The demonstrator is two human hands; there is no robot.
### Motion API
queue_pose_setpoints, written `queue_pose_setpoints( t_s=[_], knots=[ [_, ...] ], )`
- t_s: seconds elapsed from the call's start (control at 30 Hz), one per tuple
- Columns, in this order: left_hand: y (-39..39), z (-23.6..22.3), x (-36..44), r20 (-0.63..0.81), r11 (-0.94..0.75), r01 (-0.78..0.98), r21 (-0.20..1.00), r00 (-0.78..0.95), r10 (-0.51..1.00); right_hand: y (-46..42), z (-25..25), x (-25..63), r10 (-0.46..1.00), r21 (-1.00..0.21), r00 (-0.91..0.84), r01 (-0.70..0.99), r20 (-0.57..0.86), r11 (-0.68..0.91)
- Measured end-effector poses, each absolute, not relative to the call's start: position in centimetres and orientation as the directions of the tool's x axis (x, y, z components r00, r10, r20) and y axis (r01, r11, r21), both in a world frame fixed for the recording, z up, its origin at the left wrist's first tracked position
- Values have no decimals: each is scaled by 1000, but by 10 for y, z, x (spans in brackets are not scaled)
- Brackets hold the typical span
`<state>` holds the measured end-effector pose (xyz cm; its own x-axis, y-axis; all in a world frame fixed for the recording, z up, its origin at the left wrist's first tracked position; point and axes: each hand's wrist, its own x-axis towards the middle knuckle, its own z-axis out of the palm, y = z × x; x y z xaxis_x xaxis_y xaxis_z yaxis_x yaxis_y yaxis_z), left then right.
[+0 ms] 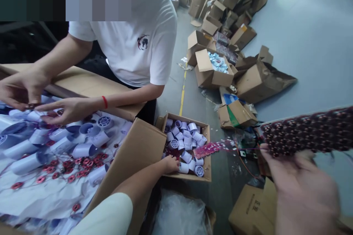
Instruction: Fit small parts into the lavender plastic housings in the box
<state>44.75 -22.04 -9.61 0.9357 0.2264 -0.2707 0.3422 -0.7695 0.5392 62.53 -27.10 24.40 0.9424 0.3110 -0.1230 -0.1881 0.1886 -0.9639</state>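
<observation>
My left hand (170, 164) reaches down into a small open cardboard box (204, 154) of white plastic spools (184, 137). Its fingers point into the box among the spools and are hidden. My right hand (300, 187), blurred by motion, grips the near end of a long flat sheet packed with small dark red coils (311, 132), held up over the floor at the right. A second, pinkish strip of coils (213, 148) lies by the box's right side.
Across from me a person in a white T-shirt (138, 40) handles red coils (68, 163) and white spools (82, 150) on a table at left, both hands (41, 99) over the pile. Several open cardboard boxes (212, 68) litter the grey floor. A plastic bag (176, 213) lies below.
</observation>
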Motion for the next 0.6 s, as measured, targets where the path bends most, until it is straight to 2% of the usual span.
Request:
queue_pose_setpoints(
  t_s=[0.3,0.47,0.6],
  knots=[
    [-223,-122,467,-215,-779,328,535,944,250,-280,205,615,347,-970,927,-202,-143,139],
    [-211,-132,478,-248,-773,314,551,946,208,-299,183,622,461,-992,886,-101,-54,80],
    [-200,-133,479,-246,-767,295,570,952,183,-304,180,625,444,-993,894,-98,-58,68]
  ],
)
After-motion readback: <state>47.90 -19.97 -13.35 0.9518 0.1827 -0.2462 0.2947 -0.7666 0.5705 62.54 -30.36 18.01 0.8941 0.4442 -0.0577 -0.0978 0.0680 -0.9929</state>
